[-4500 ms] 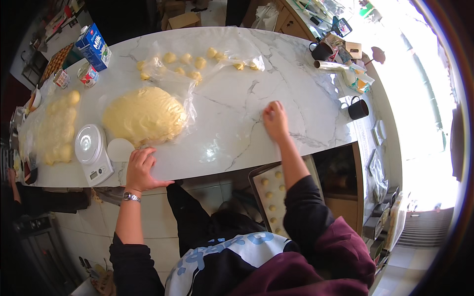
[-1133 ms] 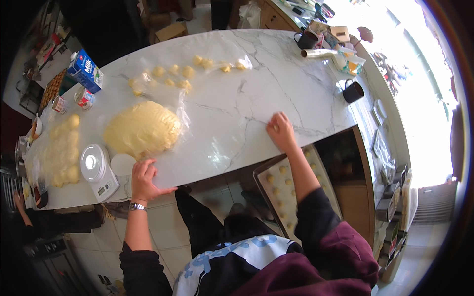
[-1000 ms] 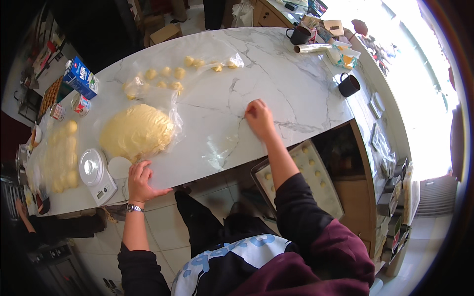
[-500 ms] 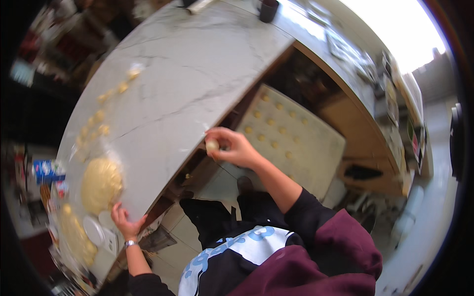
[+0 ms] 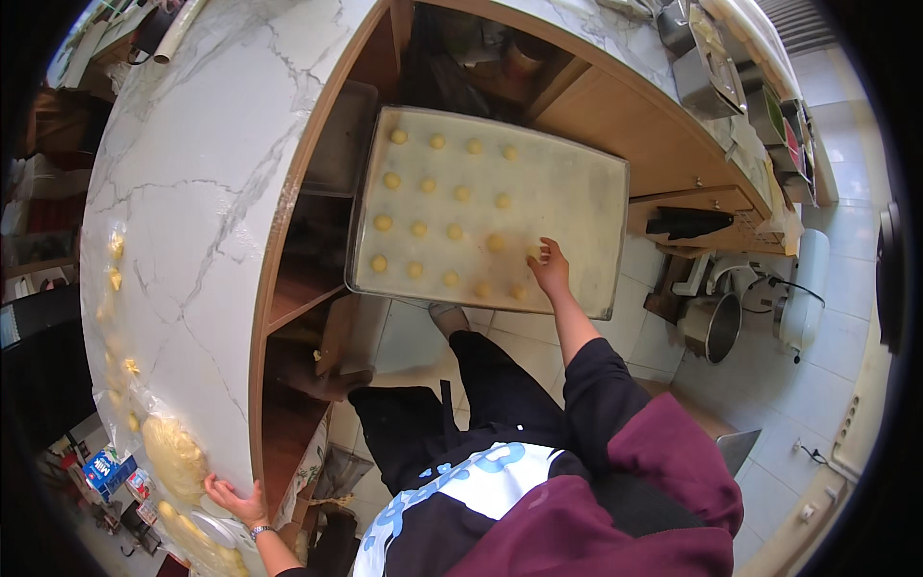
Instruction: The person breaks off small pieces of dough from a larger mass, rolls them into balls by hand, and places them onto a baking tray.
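My right hand [image 5: 551,273] is over the large baking tray [image 5: 586,192], its fingertips closed around a small pale dough ball [image 5: 534,253]. Rows of similar dough balls [image 5: 455,232] sit spaced out on the tray's left and middle part. Whether the held ball touches the tray I cannot tell. At the counter's near edge, my left hand [image 5: 238,502] rests open with fingers apart and nothing in it. Just beyond its fingertips lies a big lump of yellow dough [image 5: 174,458] on clear plastic.
Small dough pieces [image 5: 116,247] line the far left side of the marble counter [image 5: 207,192]. A blue carton [image 5: 109,471] is beyond the dough. Wooden cabinets surround the tray. On the floor at right stand a steel mixing bowl [image 5: 711,327] and a light-blue mixer [image 5: 803,296].
My right hand has moved right, from the counter edge to over the tray, carrying the dough ball. The view has turned toward the tray. My left hand stays beside the dough lump.
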Tool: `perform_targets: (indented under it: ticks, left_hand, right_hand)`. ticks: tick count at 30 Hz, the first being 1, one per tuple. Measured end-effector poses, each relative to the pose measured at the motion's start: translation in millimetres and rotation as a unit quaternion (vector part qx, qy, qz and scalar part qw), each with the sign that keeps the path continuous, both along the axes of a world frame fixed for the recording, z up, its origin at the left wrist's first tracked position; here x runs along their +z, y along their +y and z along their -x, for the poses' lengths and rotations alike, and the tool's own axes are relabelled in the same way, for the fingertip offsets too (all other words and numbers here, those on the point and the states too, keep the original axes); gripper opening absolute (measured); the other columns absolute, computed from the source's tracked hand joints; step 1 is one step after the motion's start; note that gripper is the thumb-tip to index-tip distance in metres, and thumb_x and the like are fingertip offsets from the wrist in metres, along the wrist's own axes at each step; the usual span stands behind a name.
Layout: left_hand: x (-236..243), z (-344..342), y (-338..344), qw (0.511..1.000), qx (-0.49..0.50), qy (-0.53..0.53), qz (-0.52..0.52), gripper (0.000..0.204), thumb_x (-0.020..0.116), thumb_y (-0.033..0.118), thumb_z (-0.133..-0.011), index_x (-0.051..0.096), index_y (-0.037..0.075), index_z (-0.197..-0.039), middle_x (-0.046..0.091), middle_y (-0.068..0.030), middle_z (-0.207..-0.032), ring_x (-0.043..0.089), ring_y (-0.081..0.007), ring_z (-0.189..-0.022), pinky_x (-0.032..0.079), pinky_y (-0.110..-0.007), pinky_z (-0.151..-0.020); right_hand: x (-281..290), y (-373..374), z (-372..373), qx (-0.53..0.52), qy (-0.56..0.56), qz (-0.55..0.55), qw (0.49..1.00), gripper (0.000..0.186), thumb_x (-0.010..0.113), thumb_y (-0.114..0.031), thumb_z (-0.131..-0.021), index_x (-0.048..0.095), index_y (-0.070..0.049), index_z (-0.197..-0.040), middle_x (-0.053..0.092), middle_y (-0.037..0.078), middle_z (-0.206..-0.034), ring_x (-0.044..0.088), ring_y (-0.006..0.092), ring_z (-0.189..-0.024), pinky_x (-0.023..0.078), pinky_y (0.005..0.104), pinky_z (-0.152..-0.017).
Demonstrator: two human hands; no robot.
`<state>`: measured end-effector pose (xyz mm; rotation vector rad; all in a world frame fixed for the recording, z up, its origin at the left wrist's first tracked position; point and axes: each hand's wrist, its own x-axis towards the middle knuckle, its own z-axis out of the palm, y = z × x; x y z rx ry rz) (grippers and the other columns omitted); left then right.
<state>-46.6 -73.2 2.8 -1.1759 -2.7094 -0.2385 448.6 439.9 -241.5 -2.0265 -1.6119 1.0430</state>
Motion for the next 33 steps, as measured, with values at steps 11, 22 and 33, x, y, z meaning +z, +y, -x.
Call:
perform_targets:
  ticks: [11,22,33]
  left_hand:
    - [-7.3,-2.9,3.4,1.0,0.008,-0.019,-0.019,0.079,0.065,0.077,-0.066,0.038,0.004,-0.08,0.045,-0.0191,-0.119,0.043,-0.0364,-0.105,0.036,-0.048,-0.088]
    - [-13.0,-15.7,8.3,0.998,0.044,0.005,-0.047,0.073,0.077,0.067,-0.06,0.045,0.005,-0.082,0.05,-0.0153,-0.119,0.046,-0.0365,-0.104,0.038,-0.047,-0.089]
    - [54.7,-35.0,85.4,0.969,-0.041,0.102,-0.223,0.035,0.071,0.019,-0.08,0.054,0.015,-0.11,0.056,-0.0065,-0.111,0.054,-0.0243,-0.103,0.036,-0.047,-0.095]
  right_hand:
    - [8.6,-31.0,-4.8,0.054,-0.043,-0.089,0.994,0.027,0.075,-0.013,-0.075,0.066,-0.003,-0.097,0.066,0.01,-0.085,0.061,0.0196,-0.074,0.05,0.0324,-0.067]
    - [122.6,-13.0,108.9,0.21,0.103,-0.086,0.968,0.023,0.068,-0.023,-0.09,0.066,0.0,-0.083,0.06,0.004,-0.063,0.052,0.0081,-0.057,0.043,0.0251,-0.054]
    - [262.6,-110.0,400.2,0.656,0.236,-0.165,0.697,0.018,0.066,-0.014,-0.085,0.065,-0.002,-0.099,0.064,0.013,-0.09,0.063,0.0248,-0.08,0.051,0.0351,-0.073]
